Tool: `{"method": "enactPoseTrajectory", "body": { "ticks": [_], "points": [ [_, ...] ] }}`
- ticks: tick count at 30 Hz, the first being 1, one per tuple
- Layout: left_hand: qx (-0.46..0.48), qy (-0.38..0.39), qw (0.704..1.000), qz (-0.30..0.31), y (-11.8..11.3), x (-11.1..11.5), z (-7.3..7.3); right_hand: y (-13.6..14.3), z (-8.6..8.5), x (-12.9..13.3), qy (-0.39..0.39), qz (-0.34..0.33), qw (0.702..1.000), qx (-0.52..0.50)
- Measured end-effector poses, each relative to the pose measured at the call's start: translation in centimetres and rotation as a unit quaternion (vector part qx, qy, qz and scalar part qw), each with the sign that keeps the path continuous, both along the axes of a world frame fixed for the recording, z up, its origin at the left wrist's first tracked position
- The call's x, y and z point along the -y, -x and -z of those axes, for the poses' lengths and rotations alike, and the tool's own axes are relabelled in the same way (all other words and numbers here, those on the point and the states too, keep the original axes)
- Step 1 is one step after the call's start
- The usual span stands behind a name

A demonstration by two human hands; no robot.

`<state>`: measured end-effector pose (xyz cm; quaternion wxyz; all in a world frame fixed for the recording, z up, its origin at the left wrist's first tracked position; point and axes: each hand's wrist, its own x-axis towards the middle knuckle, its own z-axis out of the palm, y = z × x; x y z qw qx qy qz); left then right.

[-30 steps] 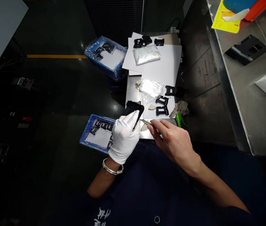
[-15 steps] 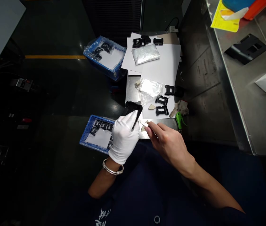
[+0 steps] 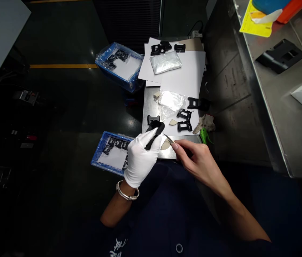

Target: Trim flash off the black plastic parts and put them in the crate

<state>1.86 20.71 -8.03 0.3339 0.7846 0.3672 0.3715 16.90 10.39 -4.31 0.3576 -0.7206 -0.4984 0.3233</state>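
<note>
My left hand (image 3: 141, 159), in a white glove, is closed around a black molded plastic part (image 3: 159, 130) above the near end of the metal table. My bare right hand (image 3: 200, 159) grips a slim craft knife (image 3: 169, 139). Its pointed blade aims at the held part, with a small gap between them. Just beyond the gloved fingers is another black piece (image 3: 153, 118); whether it joins the held part I cannot tell. Beneath the knife lies a beige pad (image 3: 165, 144). Several black frame-shaped parts (image 3: 184, 126) rest on white paper to the right.
Two blue bins (image 3: 97, 159) (image 3: 110, 73) lined with plastic hold black parts at the left. A clear bag (image 3: 172, 100) and a silvery packet (image 3: 166, 62) lie on the table. A green air gun (image 3: 204, 135) hangs at its right edge, beside a metal bench (image 3: 271, 107).
My right hand has drawn the knife back to the right, away from the black part. In my left hand the part has turned and shifted slightly.
</note>
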Motion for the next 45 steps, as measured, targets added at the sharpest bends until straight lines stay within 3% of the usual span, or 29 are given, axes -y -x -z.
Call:
{"method": "enactPoseTrajectory", "body": {
  "ticks": [7,14,19,23,27,33,45],
  "points": [
    [0.066,0.134,0.988,0.021,0.2,0.0,0.0,-0.5,0.6,0.5,-0.039,0.03,0.998,0.03],
    [0.076,0.175,0.979,0.071,0.8,0.2,-0.6,-1.0,1.5,0.7,-0.099,0.001,0.993,0.061],
    [0.029,0.112,0.993,0.037,0.4,0.5,-0.6,-1.1,1.6,0.4,-0.16,-0.045,0.973,0.159],
    [0.002,0.026,1.0,0.011,0.0,0.6,-0.5,-0.7,1.2,0.4,-0.133,-0.061,0.938,0.313],
    [-0.015,-0.044,0.999,0.007,0.0,0.5,-0.2,-0.1,0.8,0.6,-0.13,-0.05,0.905,0.402],
    [-0.039,-0.105,0.994,0.007,0.1,0.4,0.2,0.2,0.3,0.6,-0.124,-0.049,0.89,0.437],
    [-0.069,-0.111,0.991,0.011,0.1,0.6,0.2,0.2,0.1,0.6,-0.098,-0.056,0.886,0.449]
  ]
}}
